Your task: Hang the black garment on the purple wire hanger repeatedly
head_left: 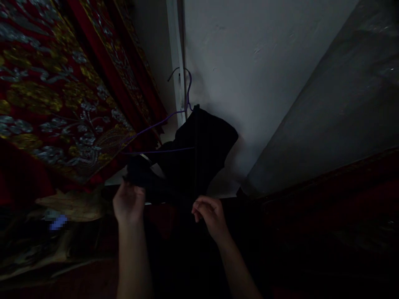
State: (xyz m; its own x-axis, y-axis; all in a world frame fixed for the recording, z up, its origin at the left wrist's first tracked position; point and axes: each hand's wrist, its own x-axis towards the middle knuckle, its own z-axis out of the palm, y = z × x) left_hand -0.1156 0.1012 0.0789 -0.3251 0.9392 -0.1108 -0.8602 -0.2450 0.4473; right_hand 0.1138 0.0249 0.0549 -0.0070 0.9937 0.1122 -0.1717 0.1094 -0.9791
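Observation:
A black garment (pixel 208 141) hangs partly on a thin purple wire hanger (pixel 162 121), covering its right side while the left side of the wire shows bare. My left hand (pixel 129 201) is closed on the garment's left part, just below the hanger's left end. Lower down at the middle, my right hand (pixel 208 211) is closed with fingertips pinched on the dark cloth. A straight edge runs down the garment's front above this hand. Dim light hides the cloth's folds and where it ends below.
The hanger's hook goes round a pale upright strip (pixel 178 50) by a white wall (pixel 237 54). Red cloth with gold and silver embroidery (pixel 62 83) hangs close on the left. Cluttered items, one a blurred blue thing (pixel 58 222), lie at lower left.

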